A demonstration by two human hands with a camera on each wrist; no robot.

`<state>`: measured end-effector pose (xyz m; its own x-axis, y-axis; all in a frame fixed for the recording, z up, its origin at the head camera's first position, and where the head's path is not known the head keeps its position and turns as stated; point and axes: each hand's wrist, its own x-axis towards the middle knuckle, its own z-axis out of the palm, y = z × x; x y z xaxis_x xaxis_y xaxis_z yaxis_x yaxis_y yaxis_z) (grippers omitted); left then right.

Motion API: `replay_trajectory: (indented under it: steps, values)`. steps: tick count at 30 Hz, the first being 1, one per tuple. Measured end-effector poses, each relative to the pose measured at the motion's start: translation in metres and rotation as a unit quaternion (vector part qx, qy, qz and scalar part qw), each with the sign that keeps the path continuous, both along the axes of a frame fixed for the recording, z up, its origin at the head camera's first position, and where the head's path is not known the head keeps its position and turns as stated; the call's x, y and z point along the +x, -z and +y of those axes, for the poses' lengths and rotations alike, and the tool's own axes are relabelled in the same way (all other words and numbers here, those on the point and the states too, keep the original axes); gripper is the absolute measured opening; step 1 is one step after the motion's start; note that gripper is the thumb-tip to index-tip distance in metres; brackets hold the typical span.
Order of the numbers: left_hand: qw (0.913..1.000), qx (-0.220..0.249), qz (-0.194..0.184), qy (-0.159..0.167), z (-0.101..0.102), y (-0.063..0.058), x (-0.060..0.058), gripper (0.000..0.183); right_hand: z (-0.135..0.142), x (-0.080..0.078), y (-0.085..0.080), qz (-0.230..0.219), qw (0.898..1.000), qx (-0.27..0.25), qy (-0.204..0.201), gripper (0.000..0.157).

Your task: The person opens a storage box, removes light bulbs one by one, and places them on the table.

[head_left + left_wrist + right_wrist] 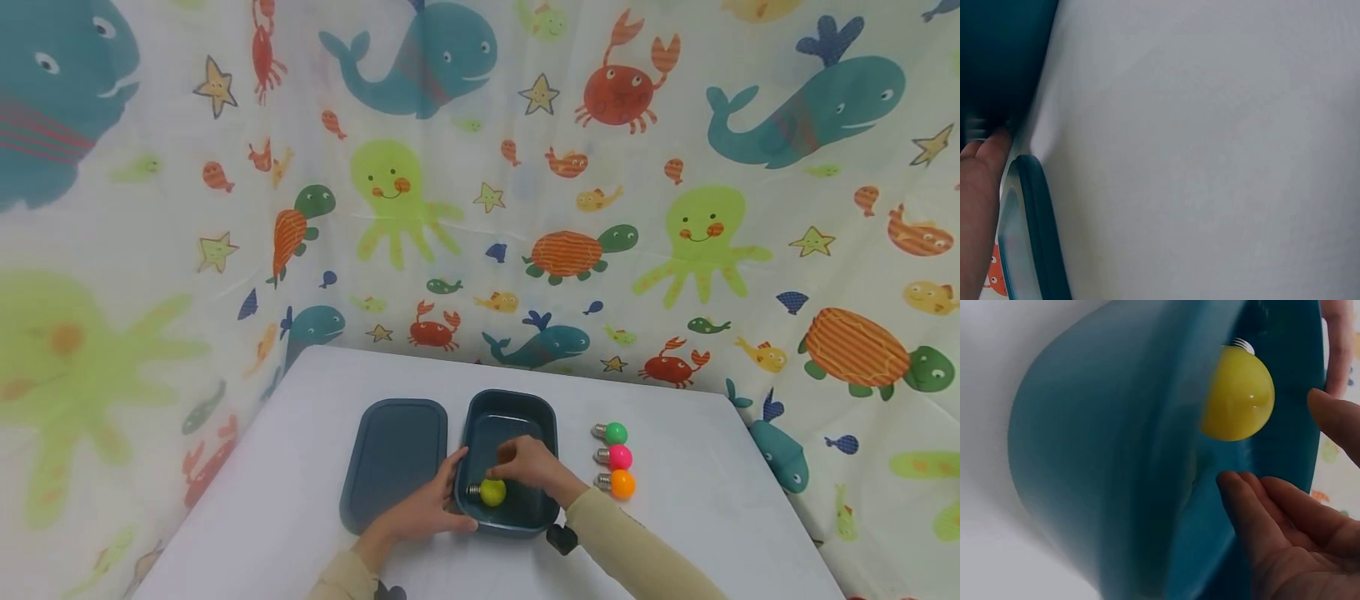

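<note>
A yellow light bulb (492, 492) with a metal screw base lies in the near end of a dark teal box (512, 400). My right hand (528, 463) is over the box beside this bulb. In the right wrist view, its thumb and fingertips stand apart with nothing between them, and the yellow bulb (1238, 397) is beyond the fingers. My left hand (427, 507) spreads along the box's left side, fingers straight against the outside wall and thumb at the near left corner. The left wrist view shows only part of that hand (982, 181) by the box wall.
A matching flat lid (397, 458) lies on the white table left of the box. Green (617, 432), pink (620, 457) and orange (622, 484) bulbs form a column at the right, bases pointing left. A sea-animal curtain (480, 183) hangs behind the table.
</note>
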<state>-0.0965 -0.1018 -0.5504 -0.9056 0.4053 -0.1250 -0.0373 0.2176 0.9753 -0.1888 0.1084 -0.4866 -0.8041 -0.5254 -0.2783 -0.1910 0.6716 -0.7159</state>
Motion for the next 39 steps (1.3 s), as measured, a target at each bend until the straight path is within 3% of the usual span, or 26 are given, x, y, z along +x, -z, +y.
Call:
replay_trajectory:
  steps: [9, 27, 39]
  values:
    - [1.0, 0.009, -0.003, 0.0, 0.0009, -0.0029, 0.0011, 0.107, 0.0009, -0.0006, 0.0056, -0.02, 0.999, 0.025, -0.025, 0.05]
    - [0.9999, -0.013, 0.001, -0.008, 0.0017, -0.0044, 0.0008, 0.108, 0.0019, 0.0059, 0.0053, -0.019, 0.998, 0.041, -0.054, 0.031]
    - [0.9999, -0.014, 0.001, -0.005, 0.0005, -0.0033, -0.0008, 0.108, 0.0042, 0.0016, 0.0094, 0.001, 0.999, -0.009, -0.031, 0.037]
